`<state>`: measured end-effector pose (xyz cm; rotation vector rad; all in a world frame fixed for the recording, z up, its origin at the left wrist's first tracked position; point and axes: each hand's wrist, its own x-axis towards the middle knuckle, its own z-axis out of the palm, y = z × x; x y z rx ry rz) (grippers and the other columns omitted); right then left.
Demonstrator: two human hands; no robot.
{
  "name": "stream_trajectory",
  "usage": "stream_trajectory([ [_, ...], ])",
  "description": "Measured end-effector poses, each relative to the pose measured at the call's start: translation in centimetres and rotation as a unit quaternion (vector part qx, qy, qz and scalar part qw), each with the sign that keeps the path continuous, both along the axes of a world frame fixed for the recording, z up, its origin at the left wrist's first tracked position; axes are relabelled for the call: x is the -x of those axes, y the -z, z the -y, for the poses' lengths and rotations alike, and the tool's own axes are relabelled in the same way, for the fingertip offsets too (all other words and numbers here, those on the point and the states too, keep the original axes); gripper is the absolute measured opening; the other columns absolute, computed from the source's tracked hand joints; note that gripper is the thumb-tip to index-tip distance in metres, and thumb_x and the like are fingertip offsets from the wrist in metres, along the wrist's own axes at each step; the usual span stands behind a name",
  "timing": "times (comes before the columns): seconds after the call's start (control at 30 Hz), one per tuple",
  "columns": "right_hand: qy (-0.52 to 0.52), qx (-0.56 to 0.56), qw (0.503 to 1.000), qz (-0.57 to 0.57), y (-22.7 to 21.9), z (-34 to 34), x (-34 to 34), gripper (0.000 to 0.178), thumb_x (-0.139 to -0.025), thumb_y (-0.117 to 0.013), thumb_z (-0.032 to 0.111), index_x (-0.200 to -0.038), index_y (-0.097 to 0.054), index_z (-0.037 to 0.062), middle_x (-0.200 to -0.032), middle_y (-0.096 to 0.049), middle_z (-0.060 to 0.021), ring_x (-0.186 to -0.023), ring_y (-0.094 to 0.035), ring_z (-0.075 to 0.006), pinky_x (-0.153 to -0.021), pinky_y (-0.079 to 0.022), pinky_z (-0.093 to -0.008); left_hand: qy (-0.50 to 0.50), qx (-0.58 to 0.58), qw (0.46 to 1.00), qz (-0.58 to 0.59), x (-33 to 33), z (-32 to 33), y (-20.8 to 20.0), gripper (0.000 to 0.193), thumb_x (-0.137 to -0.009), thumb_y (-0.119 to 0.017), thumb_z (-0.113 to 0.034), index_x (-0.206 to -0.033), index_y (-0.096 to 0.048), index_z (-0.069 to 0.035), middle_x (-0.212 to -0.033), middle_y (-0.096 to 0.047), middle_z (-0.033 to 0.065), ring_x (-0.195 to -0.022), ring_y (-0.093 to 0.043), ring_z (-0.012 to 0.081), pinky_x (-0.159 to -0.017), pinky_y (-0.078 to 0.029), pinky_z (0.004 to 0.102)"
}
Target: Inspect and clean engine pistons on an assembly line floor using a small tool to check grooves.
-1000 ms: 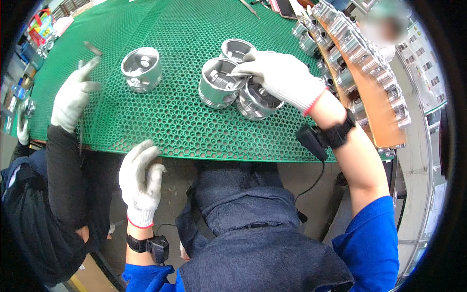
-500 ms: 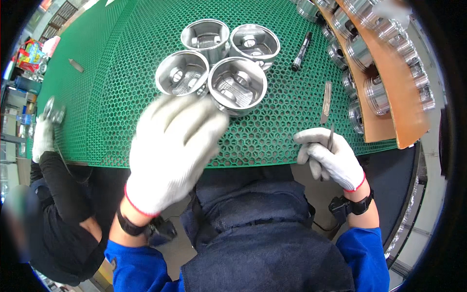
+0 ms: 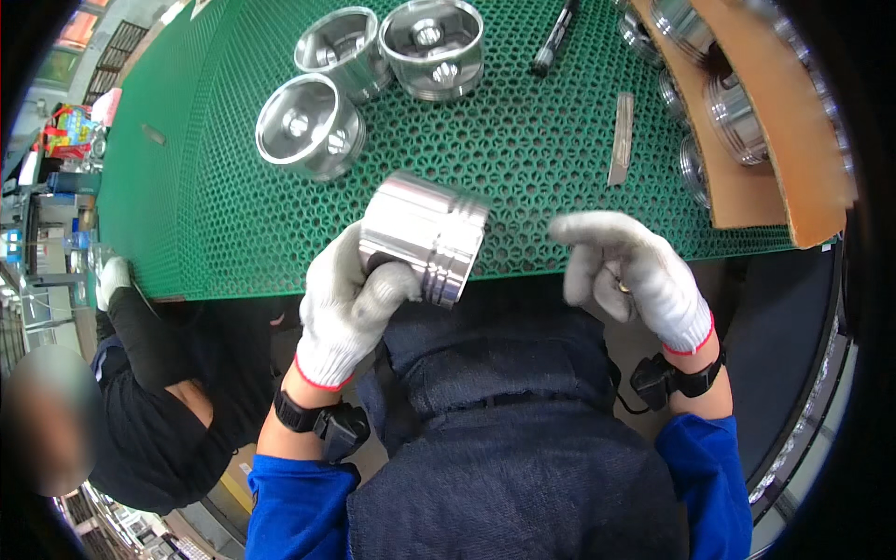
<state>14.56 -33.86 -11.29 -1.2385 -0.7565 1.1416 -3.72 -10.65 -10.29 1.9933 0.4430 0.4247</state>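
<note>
My left hand [image 3: 347, 313], in a white knit glove, is closed around a shiny metal piston [image 3: 420, 233]. The piston is tilted on its side above the mat's near edge, its ring grooves toward the right. To the right, my gloved right hand [image 3: 639, 275] has its index finger stretched out and the other fingers curled. A small part of a thin metal tool [image 3: 623, 287] glints between those curled fingers; most of it is hidden. Beyond my left hand, three pistons stand open end up: one nearer [image 3: 310, 126], one behind it [image 3: 343, 51] and one to the right [image 3: 432, 49].
A green honeycomb mat [image 3: 523, 159] covers the table. On it lie a black marker [image 3: 554, 39] and a flat, worn metal strip [image 3: 622, 138]. Cardboard dividers [image 3: 789, 121] with rows of pistons [image 3: 737, 119] stand at right. A co-worker's sleeve [image 3: 140, 336] shows at left.
My left hand has picked the nearest piston out of the group of pistons and brought it back toward me, tilted over. The tool in my right hand shows less. The view has shifted slightly.
</note>
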Motion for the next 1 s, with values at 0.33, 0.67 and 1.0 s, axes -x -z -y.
stream_trajectory([
  [0.33,0.076,0.218,0.972,-0.051,-1.5,-2.7,4.5,0.034,-0.097,-0.050,0.017,-0.125,-0.058,0.0005,-0.072,-0.057,-0.0007,-0.047,-0.039,-0.0012,-0.043,-0.033,-0.0162,0.101,-0.115,0.988,-0.008,4.8,-0.7,3.4,0.048,-0.076,-0.079,-0.032,-0.112,-0.066,-0.003,-0.114,-0.066,0.0157,-0.112,-0.061,0.0385,-0.096,-0.047,0.0447],
  [0.67,0.067,0.221,0.963,-0.136,-1.5,-4.2,5.0,0.040,-0.097,-0.052,0.028,-0.126,-0.054,0.0002,-0.069,-0.051,0.0014,-0.048,-0.038,-0.0009,-0.042,-0.030,-0.0166,0.147,-0.145,0.975,0.079,2.9,-0.8,2.9,0.043,-0.068,-0.082,-0.023,-0.105,-0.069,-0.007,-0.107,-0.068,0.0130,-0.109,-0.062,0.0382,-0.093,-0.049,0.0447],
  [1.0,0.106,0.117,0.967,0.203,-1.2,-4.0,4.9,0.028,-0.090,-0.061,0.009,-0.118,-0.063,0.0033,-0.087,-0.069,-0.0087,-0.065,-0.061,-0.0124,-0.061,-0.051,-0.0273,0.057,0.036,0.998,0.004,2.1,0.0,1.5,0.036,-0.073,-0.080,-0.015,-0.102,-0.067,0.001,-0.097,-0.069,0.0158,-0.087,-0.068,0.0296,-0.079,-0.052,0.0357],
])
